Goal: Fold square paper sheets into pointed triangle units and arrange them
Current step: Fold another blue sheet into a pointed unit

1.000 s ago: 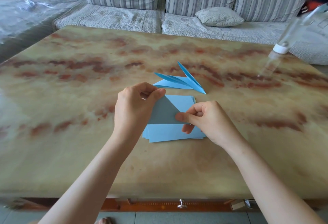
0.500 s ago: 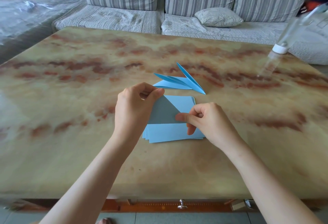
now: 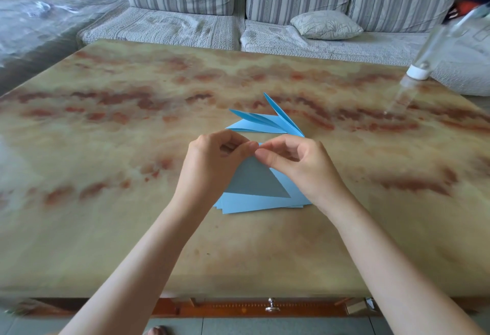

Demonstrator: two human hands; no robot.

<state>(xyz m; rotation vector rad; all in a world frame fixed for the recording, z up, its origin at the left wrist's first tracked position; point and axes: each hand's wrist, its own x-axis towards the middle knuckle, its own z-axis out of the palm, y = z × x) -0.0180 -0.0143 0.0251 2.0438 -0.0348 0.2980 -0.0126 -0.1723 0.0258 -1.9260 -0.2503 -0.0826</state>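
Note:
A blue paper sheet folded into a triangle (image 3: 254,181) stands up from the table with its point at the top. My left hand (image 3: 212,165) and my right hand (image 3: 299,170) both pinch that top point, thumbs and forefingers meeting there. Under the triangle lies a stack of flat blue square sheets (image 3: 246,206). Just beyond my hands, several finished pointed blue units (image 3: 267,122) lie fanned out on the table, their tips pointing up and to the left.
The marble-patterned table (image 3: 132,149) fills the view. A clear bottle with a white cap (image 3: 419,69) stands upside down at the far right edge. A striped sofa (image 3: 185,24) with a cushion (image 3: 326,24) is behind the table. A drawer knob (image 3: 271,305) is at the front.
My right hand has moved up from the triangle's lower right corner to its top point, meeting my left hand. The fold now stands taller and narrower.

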